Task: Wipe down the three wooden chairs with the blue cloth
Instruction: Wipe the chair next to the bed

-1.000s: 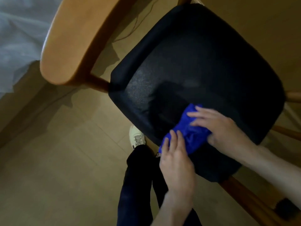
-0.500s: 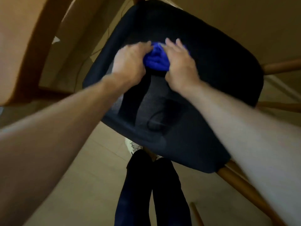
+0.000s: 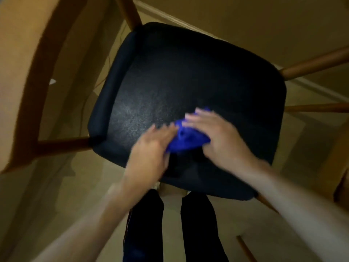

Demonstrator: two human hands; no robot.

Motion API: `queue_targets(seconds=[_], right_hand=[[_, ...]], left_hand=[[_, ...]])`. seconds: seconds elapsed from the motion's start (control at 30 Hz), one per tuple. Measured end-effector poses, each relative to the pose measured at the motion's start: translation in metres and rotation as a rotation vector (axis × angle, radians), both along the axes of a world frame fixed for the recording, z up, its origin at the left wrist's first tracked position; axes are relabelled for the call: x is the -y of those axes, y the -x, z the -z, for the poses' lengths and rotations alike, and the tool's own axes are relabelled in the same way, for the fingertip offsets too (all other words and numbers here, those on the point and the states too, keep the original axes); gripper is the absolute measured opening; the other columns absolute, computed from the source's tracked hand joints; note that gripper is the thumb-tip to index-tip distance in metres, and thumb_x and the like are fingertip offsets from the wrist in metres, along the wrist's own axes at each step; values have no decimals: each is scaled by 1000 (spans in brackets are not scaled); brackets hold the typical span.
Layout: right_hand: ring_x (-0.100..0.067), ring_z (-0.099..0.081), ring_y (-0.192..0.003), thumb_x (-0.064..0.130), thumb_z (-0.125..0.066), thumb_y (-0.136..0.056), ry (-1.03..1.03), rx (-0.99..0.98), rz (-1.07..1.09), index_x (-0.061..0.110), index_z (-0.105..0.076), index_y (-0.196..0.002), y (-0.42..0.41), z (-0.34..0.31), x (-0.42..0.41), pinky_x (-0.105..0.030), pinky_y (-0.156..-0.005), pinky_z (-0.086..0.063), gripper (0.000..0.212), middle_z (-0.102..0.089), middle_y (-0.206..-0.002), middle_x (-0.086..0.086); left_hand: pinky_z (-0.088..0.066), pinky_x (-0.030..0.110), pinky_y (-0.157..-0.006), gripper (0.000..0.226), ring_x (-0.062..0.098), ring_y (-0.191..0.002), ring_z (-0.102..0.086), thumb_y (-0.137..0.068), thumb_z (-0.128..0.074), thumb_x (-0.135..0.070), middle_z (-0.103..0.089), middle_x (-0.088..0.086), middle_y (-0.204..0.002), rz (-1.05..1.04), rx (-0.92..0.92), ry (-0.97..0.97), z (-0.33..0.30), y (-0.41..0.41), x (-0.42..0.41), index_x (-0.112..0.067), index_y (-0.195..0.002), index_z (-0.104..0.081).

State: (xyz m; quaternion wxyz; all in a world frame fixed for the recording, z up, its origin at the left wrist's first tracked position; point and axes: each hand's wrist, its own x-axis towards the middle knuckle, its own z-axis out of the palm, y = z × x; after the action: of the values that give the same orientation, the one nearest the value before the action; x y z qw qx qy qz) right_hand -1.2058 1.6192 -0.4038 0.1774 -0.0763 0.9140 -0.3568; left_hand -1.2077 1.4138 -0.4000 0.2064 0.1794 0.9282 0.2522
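Nearest the camera, two dark trouser legs [image 3: 170, 227] stand on the pale floor [image 3: 47, 195] at the front edge of the chair. Just above them, both hands work on the black seat [image 3: 188, 72]. The left hand [image 3: 151, 148] lies palm down with its fingers stretched forward and resting on the left edge of the blue cloth [image 3: 186, 138]; the right hand [image 3: 217, 135] lies flat over the cloth's right side, fingers straight and pressing it against the seat. Both hands are blurred, so finer finger detail cannot be told. The cloth is bunched between the two hands, on the near half of the seat, right of its middle. Farther off, the curved wooden backrest [image 3: 24, 76] rises at the left, and wooden legs [image 3: 317, 63] stick out from under the seat at the right. Beyond runs a pale baseboard [image 3: 170, 16].
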Motion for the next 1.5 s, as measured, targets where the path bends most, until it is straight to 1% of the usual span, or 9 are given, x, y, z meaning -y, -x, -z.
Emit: queue_targets(seconds=[0.2,0.4,0.57,0.73,0.93,1.13,1.3,1.4,1.5], right_hand=[[-29,-22,-147,-8,-48,-84,-174,-1,314,24,-50,-141,94,27,-1,-33,-118,-16,66,-34,-156,-8],[-32,-37,-139,-8,-51,-71,-171,18,463,13,-62,-129,-79,25,53,-44,-113,-36,63,-50,-145,-10],[-3,-28,-136,7,-56,-69,-54,233,337,23,-68,-122,-147,6,49,-38,-101,-48,56,-57,-138,3],[-9,-22,-145,-7,-60,-80,-54,47,594,23,-52,-137,-63,-21,-2,-42,-121,-22,64,-37,-150,12],[-27,-51,-123,-7,-57,-80,-232,-70,677,15,-63,-118,44,17,-70,-31,-102,-40,44,-59,-125,-5],[-35,-53,-127,-17,-65,-57,-161,48,578,2,-69,-111,-126,13,-1,-39,-105,-45,58,-64,-126,-13],[-19,-52,-129,-5,-54,-65,-19,282,566,14,-66,-123,-143,-6,-14,-10,-110,-26,62,-61,-131,0],[-11,-36,-140,-6,-60,-83,-75,166,775,20,-50,-139,-86,-16,-43,-29,-119,-24,63,-46,-145,4],[-18,-38,-139,-4,-60,-83,-208,-44,908,20,-55,-132,-18,-7,-82,-37,-117,-30,55,-48,-145,-1]], left_hand=[[-21,29,-113,57,28,-134,-40,-87,-48,3,-46,14,-143,42,-83,120,23,136,-50,-12,-142,-43],[-25,32,-107,61,31,-120,-55,-65,-38,1,-62,17,-124,276,-63,-30,24,-6,-1,2,-121,-62],[-35,18,-104,60,13,-113,-62,-63,-62,-7,-64,-4,-125,524,172,-8,8,-65,28,-18,-122,-64],[-53,48,-90,76,28,-115,-60,-58,-71,15,-62,12,-126,437,-40,-117,0,27,-40,-11,-128,-58],[-35,30,-106,58,26,-129,-48,-81,-47,5,-56,9,-134,278,-137,-29,31,115,-137,-18,-134,-55],[-42,30,-102,55,23,-113,-62,-66,-42,-6,-69,4,-116,511,-16,-46,23,-29,-58,-10,-113,-70],[-45,29,-94,51,19,-115,-61,-64,-42,-7,-69,1,-114,698,118,-83,12,-43,-47,-15,-108,-66],[-50,38,-96,52,25,-113,-62,-70,-59,6,-66,11,-118,588,-17,-71,7,19,-94,-12,-118,-63],[-26,24,-108,61,24,-132,-46,-75,-51,10,-55,10,-136,451,-146,-74,12,83,-165,-9,-133,-54]])
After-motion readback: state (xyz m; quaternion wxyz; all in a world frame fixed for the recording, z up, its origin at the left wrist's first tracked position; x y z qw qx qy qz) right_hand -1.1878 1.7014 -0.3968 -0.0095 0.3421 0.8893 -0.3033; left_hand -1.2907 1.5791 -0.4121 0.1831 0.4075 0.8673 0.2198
